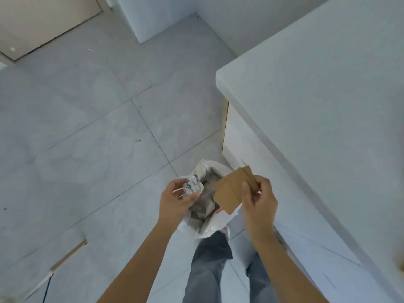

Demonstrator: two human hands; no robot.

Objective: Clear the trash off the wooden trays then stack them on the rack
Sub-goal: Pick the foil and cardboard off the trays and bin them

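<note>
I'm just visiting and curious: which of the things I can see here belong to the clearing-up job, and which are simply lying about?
Part of the job:
- crumpled paper in the left hand
- brown cardboard pieces in the right hand
- white trash bag below both

Just lying about:
- wooden stick on the floor
- white counter

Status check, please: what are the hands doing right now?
Left hand holds crumpled paper. Right hand holds cardboard. Both over bin bag. Nothing blocking.
</note>
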